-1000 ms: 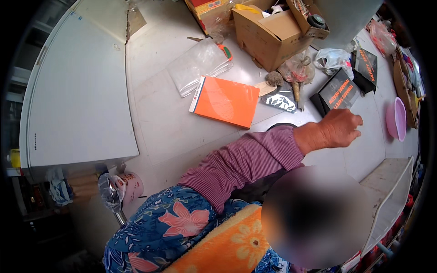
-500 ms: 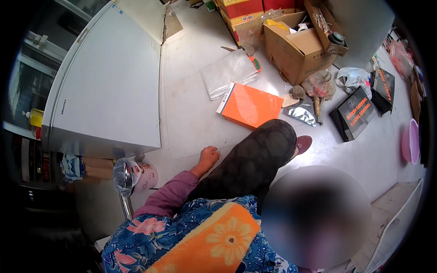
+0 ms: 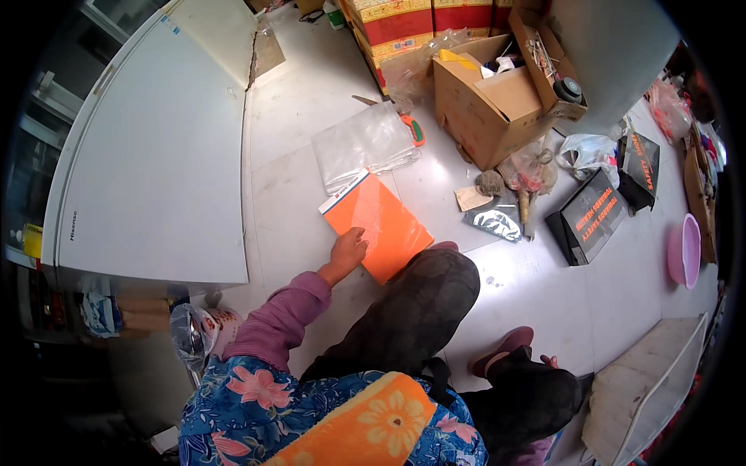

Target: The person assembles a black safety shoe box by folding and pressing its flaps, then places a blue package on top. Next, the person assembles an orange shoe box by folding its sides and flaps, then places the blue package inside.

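Right hand (image 3: pixel 550 362) peeks past the knee (image 3: pixel 548 396), grip hidden, and the closer left hand (image 3: pixel 349 253), softly bent, grip unclear, has the orange box (image 3: pixel 391 230) just to its right on the floor (image 3: pixel 280 217), lying long from far left to near right.

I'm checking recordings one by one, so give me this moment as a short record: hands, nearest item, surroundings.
Left hand: at the near-left edge of a flat orange rectangular pack; contact or grip cannot be told
Right hand: only fingertips show past the dark right trouser leg
Pack position: on the pale tiled floor
Beyond pack: folded clear plastic sheeting
Right of pack: open brown cardboard carton, pink round plastic basin
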`<move>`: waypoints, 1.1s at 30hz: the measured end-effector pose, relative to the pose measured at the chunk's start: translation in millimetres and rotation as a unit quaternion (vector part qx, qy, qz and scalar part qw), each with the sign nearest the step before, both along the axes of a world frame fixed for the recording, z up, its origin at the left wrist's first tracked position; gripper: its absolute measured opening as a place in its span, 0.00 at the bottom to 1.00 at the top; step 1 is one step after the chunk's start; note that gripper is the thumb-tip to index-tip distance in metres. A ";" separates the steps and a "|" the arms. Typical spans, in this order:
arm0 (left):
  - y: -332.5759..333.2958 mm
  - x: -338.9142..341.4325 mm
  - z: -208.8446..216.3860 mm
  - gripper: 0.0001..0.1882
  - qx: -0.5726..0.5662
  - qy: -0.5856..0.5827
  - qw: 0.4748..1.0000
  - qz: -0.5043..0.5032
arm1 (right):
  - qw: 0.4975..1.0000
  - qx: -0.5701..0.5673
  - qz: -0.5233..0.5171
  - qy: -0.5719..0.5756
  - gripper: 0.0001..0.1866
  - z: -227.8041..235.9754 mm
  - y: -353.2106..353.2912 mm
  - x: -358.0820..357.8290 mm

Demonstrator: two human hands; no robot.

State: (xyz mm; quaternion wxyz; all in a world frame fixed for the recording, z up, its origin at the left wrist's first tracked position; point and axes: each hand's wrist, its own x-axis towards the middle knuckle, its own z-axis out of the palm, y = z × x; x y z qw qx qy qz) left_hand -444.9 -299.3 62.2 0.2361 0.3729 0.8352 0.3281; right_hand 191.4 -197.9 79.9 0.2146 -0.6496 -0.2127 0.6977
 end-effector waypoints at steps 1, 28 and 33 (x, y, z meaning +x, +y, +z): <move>15.6 -3.1 0.7 0.24 -0.014 0.017 0.999 -0.025 | 1.000 -0.018 0.012 -0.008 0.30 -3.3 3.9 0.3; 69.0 -147.4 -79.4 0.29 -0.154 -0.064 0.959 0.227 | 0.802 0.130 0.564 -0.146 0.24 20.3 172.3 -196.8; 79.3 -125.4 -47.0 0.24 0.000 0.013 0.985 0.173 | 0.899 0.041 0.436 0.022 0.35 -16.3 149.1 -315.9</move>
